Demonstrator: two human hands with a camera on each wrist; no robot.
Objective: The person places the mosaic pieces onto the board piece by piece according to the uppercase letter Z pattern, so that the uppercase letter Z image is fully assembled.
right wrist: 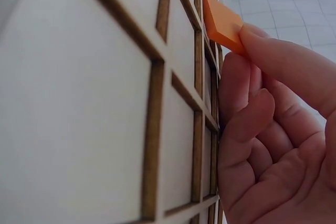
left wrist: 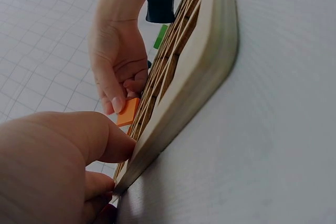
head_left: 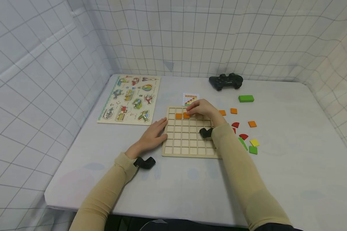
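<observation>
A wooden grid board [head_left: 177, 143] lies flat on the table in front of the person. The left hand [head_left: 152, 134] rests against its left edge, thumb and fingers touching the rim in the left wrist view. Over the board's upper row, the right hand [head_left: 203, 109] pinches an orange square tile [right wrist: 226, 22] between thumb and fingers. That tile is tilted at a cell, beside another orange tile [head_left: 178, 115] lying in the upper row. Behind the board is a small pattern card [head_left: 191, 97], partly covered by the right hand.
Right of the board lie loose orange tiles [head_left: 252, 124], red pieces [head_left: 243, 136], a yellow tile [head_left: 254, 142] and green pieces [head_left: 253, 149]. A green block [head_left: 246, 98] and black game controller [head_left: 226, 81] sit farther back. A picture puzzle board [head_left: 130, 100] lies at left.
</observation>
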